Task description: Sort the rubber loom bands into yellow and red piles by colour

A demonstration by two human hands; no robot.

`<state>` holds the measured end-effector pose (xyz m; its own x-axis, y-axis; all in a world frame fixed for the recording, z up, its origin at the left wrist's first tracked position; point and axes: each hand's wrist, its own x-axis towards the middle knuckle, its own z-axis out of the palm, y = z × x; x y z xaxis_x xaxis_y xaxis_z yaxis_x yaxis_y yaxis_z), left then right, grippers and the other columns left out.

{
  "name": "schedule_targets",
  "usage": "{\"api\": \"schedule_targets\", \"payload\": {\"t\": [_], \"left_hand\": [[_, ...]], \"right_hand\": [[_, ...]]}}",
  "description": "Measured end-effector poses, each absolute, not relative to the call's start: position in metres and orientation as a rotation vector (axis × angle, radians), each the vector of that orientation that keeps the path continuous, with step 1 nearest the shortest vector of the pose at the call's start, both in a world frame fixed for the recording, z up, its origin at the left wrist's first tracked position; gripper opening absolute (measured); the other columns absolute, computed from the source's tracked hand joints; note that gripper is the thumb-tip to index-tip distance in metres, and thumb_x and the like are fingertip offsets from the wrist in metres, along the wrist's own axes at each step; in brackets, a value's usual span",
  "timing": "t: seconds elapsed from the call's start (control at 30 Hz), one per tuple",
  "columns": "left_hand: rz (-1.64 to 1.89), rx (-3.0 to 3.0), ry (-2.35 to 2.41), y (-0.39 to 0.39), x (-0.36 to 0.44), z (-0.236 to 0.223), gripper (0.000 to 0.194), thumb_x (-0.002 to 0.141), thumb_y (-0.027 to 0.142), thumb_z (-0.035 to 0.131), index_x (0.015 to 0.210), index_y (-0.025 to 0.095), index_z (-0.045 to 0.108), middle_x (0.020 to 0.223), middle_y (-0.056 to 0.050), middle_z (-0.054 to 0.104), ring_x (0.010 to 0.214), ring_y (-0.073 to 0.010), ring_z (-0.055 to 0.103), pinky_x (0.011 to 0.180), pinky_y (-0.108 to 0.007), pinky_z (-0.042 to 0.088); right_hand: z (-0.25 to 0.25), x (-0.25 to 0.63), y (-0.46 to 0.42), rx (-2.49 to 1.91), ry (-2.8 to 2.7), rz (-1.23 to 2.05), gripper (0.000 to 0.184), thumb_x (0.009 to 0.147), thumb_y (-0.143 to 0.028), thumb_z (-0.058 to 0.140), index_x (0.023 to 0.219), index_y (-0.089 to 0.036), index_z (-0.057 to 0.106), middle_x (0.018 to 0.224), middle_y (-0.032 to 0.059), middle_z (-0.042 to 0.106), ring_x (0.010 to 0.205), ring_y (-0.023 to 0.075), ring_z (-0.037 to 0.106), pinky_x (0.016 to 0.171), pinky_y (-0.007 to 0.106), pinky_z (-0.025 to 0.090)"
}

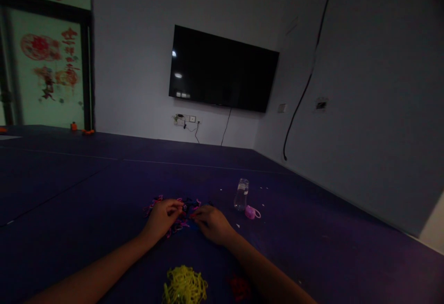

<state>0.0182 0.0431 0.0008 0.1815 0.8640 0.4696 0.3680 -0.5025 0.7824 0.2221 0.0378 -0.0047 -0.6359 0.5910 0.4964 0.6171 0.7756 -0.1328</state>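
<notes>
Both my hands rest on a dark purple floor mat point(86, 193), close together over a heap of pink, purple and dark rubber bands point(180, 209). My left hand point(162, 218) has its fingers curled in a pinch on bands at the heap's left side. My right hand point(211, 223) is also curled, fingertips pinching bands at the heap's middle. The two sets of fingertips nearly meet. It is too dim to tell single bands apart.
A pile of yellow bands point(185, 286) lies near me between my forearms, with a small red pile point(239, 288) beside it. A clear bottle point(241, 194) stands right of my hands, its pink cap point(252, 212) on the mat. A wall television point(222, 70) hangs ahead.
</notes>
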Motion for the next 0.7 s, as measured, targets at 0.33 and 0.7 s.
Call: {"api": "schedule_targets", "payload": {"t": [0.33,0.7], "left_hand": [[1.27,1.972,1.133,0.04,0.02,0.003,0.02,0.074,0.018,0.051,0.087,0.018,0.066,0.08,-0.005,0.073,0.075,-0.0201,0.07,0.067,-0.029,0.057],[1.181,2.029,0.978,0.032,0.024,0.009,0.02,0.075,0.018,0.051,0.088,0.017,0.067,0.089,-0.005,0.072,0.079,-0.0177,0.069,0.073,-0.029,0.056]], "right_hand": [[0.0,0.216,0.03,-0.918,-2.286,0.071,0.023,0.087,-0.015,0.047,0.09,-0.019,0.069,0.101,0.0066,0.066,0.092,0.0161,0.061,0.08,0.027,0.047],[-0.002,0.204,0.03,-0.819,-1.963,0.505,0.015,0.077,-0.017,0.061,0.083,-0.022,0.074,0.088,0.0049,0.069,0.085,0.0182,0.063,0.072,0.028,0.05]]}}
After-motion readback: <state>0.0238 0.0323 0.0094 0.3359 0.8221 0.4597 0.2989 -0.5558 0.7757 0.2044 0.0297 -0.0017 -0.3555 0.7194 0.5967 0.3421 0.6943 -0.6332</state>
